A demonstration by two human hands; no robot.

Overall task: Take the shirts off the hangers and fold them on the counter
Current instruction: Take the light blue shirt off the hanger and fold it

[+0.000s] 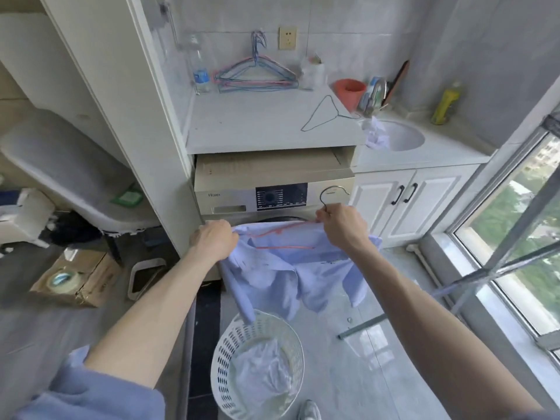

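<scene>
A light blue shirt (306, 268) hangs on a pink wire hanger (283, 247) in front of the washing machine. My left hand (213, 239) grips the shirt's left shoulder. My right hand (341, 224) pinches the hanger just below its metal hook (330, 192), at the shirt's collar. One sleeve dangles down to the white laundry basket (227, 353), which holds another pale shirt (263, 368). The white counter (257, 122) lies above the washing machine, with a bare dark wire hanger (325, 113) on it.
Several coloured hangers (256, 74) hang on the back wall. A sink (403, 136) with crumpled cloth, an orange cup (350, 90) and a yellow bottle (445, 103) are at right. A metal drying rack (497, 268) stands by the window. A cardboard box (75, 277) sits on the floor left.
</scene>
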